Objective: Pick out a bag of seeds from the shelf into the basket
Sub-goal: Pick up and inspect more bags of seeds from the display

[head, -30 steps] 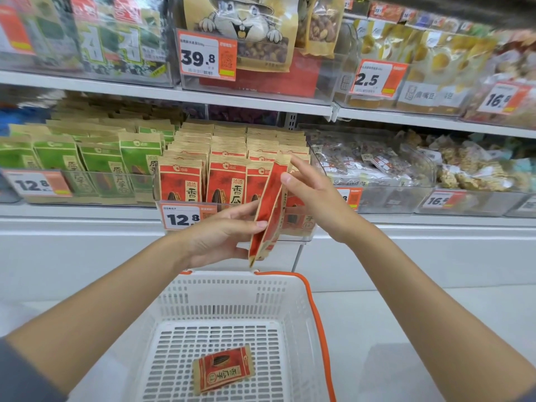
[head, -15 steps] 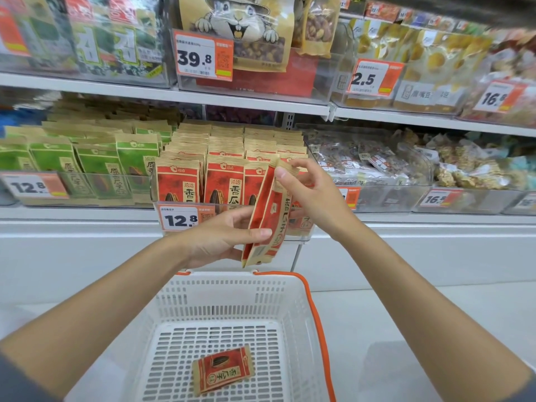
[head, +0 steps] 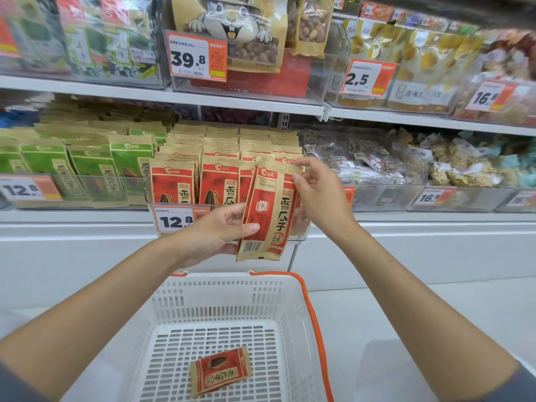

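A red and tan bag of seeds hangs upright in front of the shelf, its back with the barcode facing me. My left hand grips its lower left edge, thumb across the front. My right hand pinches its top right corner. Below stands a white basket with an orange handle; a second red seed bag lies flat on its floor. Rows of the same red bags fill the clear shelf bin behind.
Green seed bags fill the bin to the left, clear-wrapped snacks the bins to the right. An upper shelf holds nut bags and price tags. White shelf base and pale floor surround the basket.
The bag has turned from edge-on to flat, showing its back to me. Both hands stayed on it at about the same place above the basket.
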The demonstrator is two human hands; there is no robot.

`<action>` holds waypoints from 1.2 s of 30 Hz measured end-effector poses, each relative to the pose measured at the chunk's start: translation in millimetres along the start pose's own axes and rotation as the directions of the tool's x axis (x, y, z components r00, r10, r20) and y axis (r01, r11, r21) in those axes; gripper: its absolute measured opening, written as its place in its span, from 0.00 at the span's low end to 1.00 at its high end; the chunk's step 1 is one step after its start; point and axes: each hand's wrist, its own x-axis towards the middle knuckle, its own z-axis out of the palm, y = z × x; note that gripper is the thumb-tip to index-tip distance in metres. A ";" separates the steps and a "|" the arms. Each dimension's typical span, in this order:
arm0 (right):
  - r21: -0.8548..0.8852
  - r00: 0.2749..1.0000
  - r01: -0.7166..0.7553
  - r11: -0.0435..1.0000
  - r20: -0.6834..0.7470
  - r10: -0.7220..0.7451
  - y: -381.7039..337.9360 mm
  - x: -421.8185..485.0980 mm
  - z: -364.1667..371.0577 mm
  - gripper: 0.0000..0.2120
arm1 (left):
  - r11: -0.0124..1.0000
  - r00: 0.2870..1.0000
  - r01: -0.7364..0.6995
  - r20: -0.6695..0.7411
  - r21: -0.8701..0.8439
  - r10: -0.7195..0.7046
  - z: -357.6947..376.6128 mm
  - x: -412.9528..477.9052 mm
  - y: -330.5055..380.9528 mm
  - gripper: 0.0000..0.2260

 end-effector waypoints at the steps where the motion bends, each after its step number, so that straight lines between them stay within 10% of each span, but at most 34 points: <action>1: 0.003 1.000 0.005 1.000 -0.004 -0.005 -0.6 -0.5 -0.4 0.08 | 1.000 1.000 -0.005 -0.012 -0.010 0.005 -0.5 0.2 0.4 0.14; 11: -0.122 0.948 -0.052 0.991 0.307 0.087 -3.4 -9.0 5.7 0.41 | 0.900 0.980 -0.177 -0.158 -0.399 0.123 -3.0 5.0 6.2 0.15; 28: 0.078 0.833 -0.105 0.991 0.552 0.045 -9.7 -12.8 -3.6 0.17 | 0.980 0.954 -0.152 -0.278 -0.130 0.111 4.7 2.5 3.7 0.14; 36: 0.068 0.830 -0.038 0.997 0.557 -0.006 -9.0 -15.7 -0.7 0.19 | 0.982 0.958 -0.129 -0.272 -0.136 0.088 2.2 1.6 2.6 0.30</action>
